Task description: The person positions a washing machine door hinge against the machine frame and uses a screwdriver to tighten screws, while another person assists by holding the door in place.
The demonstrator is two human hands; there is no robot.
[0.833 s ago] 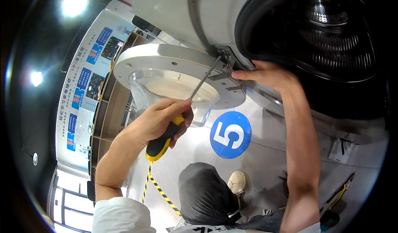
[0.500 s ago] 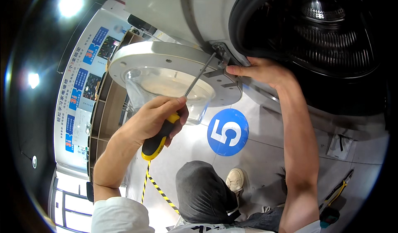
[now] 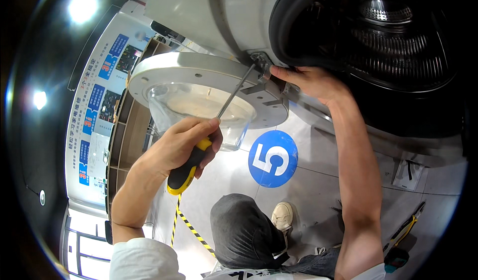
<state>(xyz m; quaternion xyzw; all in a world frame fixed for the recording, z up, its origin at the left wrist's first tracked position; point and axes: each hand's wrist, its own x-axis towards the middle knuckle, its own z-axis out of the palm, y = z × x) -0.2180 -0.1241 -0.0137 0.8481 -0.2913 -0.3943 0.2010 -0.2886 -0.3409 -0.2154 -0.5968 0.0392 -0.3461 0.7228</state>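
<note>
My left hand (image 3: 196,143) is closed around a yellow-and-black screwdriver (image 3: 183,178), its long shaft reaching up to a metal hinge (image 3: 260,61) between the open round door (image 3: 164,70) and the washing machine body (image 3: 209,11). The tip is at the hinge; whether it touches a screw is too small to tell. My right hand (image 3: 311,83) grips the hinge from the right, thumb near the screwdriver tip, its other fingers partly hidden behind the thumb and bracket. The door's clear bowl hangs beneath its white ring.
The dark drum opening (image 3: 378,41) fills the upper right. On the tiled floor are a blue round sticker (image 3: 257,178), striped tape (image 3: 191,227) and a yellow-handled tool (image 3: 406,232) at lower right. Shelving (image 3: 127,158) and a wall board (image 3: 84,106) stand left. My knee and shoe show below.
The whole scene has shifted slightly up and left in view. My right thumb has moved up along the hinge, closer to the screwdriver tip. My left hand still holds the screwdriver.
</note>
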